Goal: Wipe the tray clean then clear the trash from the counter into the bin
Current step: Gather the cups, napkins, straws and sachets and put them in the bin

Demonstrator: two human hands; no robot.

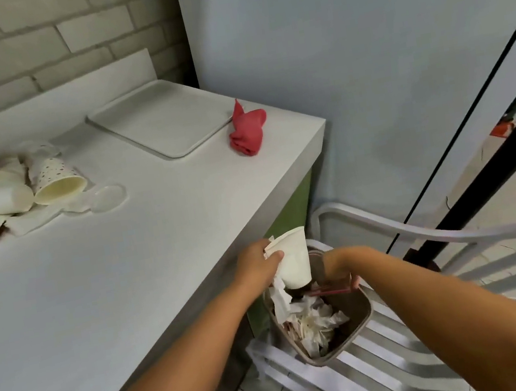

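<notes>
the left hand (256, 262) grips a paper cup (295, 264) and a crumpled napkin (277, 289) right over the bin (369, 309), ready to drop them in; the right hand (338, 267), also above the bin, pinches pink straws (330, 291). beyond the bin the tray (162, 119) lies on the worktop (125, 268), apparently wiped, while more cups (10, 192) wait far to the bin's left.

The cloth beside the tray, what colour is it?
The cloth is red, plain with no pattern; the head view shows it best.
</notes>
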